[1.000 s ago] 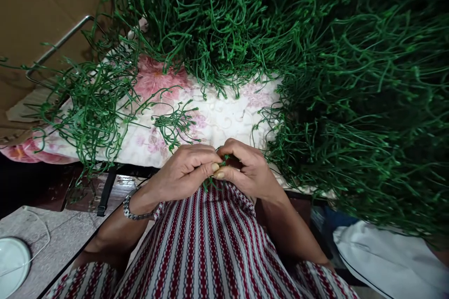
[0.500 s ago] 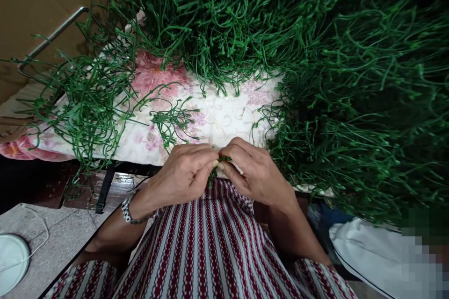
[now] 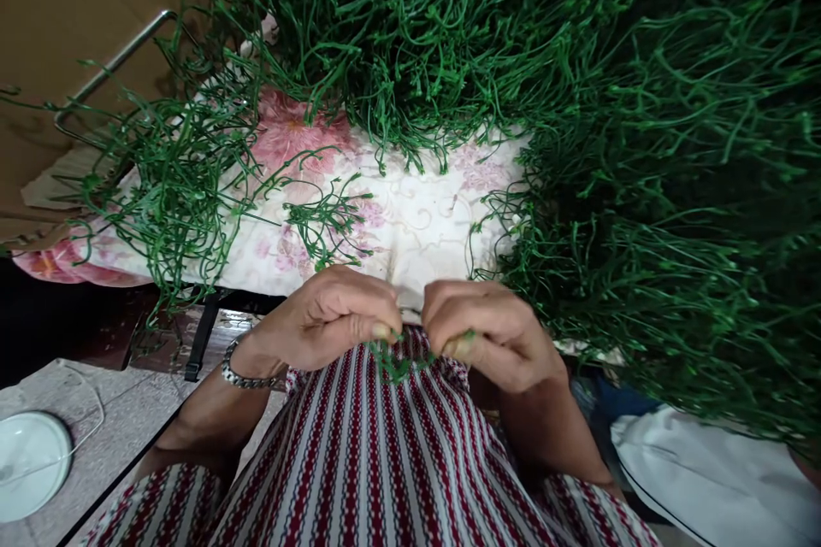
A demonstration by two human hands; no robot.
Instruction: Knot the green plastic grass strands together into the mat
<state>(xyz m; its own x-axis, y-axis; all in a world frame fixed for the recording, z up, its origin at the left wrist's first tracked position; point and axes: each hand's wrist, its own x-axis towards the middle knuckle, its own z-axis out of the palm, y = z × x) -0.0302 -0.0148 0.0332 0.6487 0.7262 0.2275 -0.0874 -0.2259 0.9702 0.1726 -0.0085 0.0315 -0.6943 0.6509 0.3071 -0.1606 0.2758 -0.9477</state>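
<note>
My left hand [image 3: 339, 316], below a metal watch band [image 3: 240, 369], is closed with thumb and forefinger on a green artificial plant sprig [image 3: 396, 369]. My right hand [image 3: 495, 333] pinches the other side of the same sprig, with a green tip showing by its thumb. Between the hands the sprig sags and is blurred, so its exact shape is unclear. Both hands are in front of the striped garment, at the near edge of a flowered cloth [image 3: 416, 222]. Just beyond my left hand, a small cluster of green sprigs [image 3: 328, 222] lies on the cloth.
Dense green stems [image 3: 641, 154] cover the back and right. A looser pile [image 3: 183, 188] hangs over the cloth's front left edge. A bent metal bar [image 3: 121, 60] stands by brown cardboard [image 3: 57, 8]. A white round lid-like object [image 3: 32, 466] and white fabric [image 3: 705, 470] are lower down.
My hands have moved apart and slightly toward my body. The sprig now stretches between them, where before they met at the fingertips. The view has shifted slightly.
</note>
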